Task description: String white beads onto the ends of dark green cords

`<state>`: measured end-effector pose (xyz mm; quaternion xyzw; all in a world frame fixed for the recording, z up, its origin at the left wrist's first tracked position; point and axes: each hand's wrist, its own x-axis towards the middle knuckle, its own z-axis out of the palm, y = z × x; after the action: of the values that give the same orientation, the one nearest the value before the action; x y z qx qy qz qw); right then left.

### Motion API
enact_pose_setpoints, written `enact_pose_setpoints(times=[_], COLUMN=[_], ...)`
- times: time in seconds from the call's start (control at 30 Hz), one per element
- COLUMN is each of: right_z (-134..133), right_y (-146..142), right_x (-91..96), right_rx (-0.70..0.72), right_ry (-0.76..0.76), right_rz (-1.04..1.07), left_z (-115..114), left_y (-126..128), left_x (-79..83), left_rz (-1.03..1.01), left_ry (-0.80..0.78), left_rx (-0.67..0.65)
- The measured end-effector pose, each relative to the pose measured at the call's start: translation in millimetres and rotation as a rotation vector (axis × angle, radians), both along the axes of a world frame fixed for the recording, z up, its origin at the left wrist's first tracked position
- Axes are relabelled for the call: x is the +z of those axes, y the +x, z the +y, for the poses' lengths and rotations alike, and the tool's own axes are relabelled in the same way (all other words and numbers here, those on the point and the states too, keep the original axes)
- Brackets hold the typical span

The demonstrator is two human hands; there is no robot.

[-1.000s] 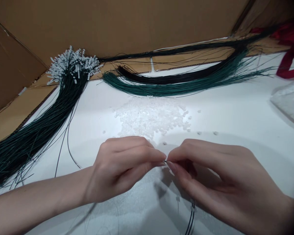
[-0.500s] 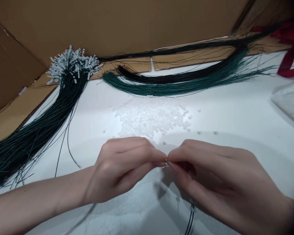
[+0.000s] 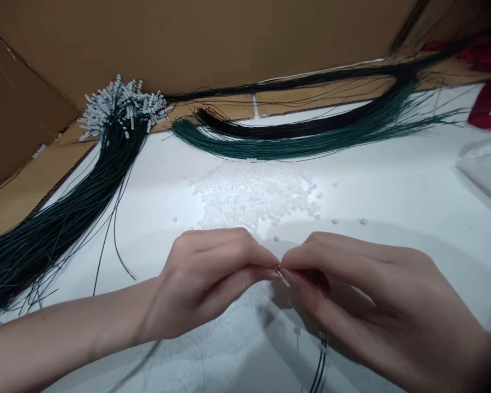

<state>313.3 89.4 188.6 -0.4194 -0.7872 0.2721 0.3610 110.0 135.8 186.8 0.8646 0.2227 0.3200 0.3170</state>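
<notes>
My left hand (image 3: 207, 281) and right hand (image 3: 352, 297) clamp their fingers together on a dark wire (image 3: 319, 371). Its tip points left, and its length trails beneath my right fingers.

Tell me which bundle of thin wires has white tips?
The dark green wire bundle on the left: white plastic tips crown its far end; the curved bundles behind have none.

Soft, even light from overhead keeps my white counter (image 3: 393, 185) bright, with no hard glare. My left hand (image 3: 204, 284) and right hand (image 3: 364, 305) cast pale grey shadows beneath them, toward me. The right-hand corners darken, straight edges bow, and the nearest wires (image 3: 319, 371) blur.
</notes>
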Motion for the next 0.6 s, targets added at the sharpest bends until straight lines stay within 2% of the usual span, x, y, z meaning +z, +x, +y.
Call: enact_pose_setpoints(times=[0.3, 0.6], right_z=[2.0, 0.5], right_y=[-2.5, -0.9], right_x=[-0.1, 1.1], right_rx=[-0.043, -0.035], right_ry=[-0.133, -0.079], right_rz=[0.016, -0.004], left_z=[-1.4, -0.8], left_y=[-1.9, -1.5], left_x=[-0.6, -0.4], left_rz=[-0.047, -0.047], left_ry=[-0.026, -0.017], left_rx=[0.042, 0.028])
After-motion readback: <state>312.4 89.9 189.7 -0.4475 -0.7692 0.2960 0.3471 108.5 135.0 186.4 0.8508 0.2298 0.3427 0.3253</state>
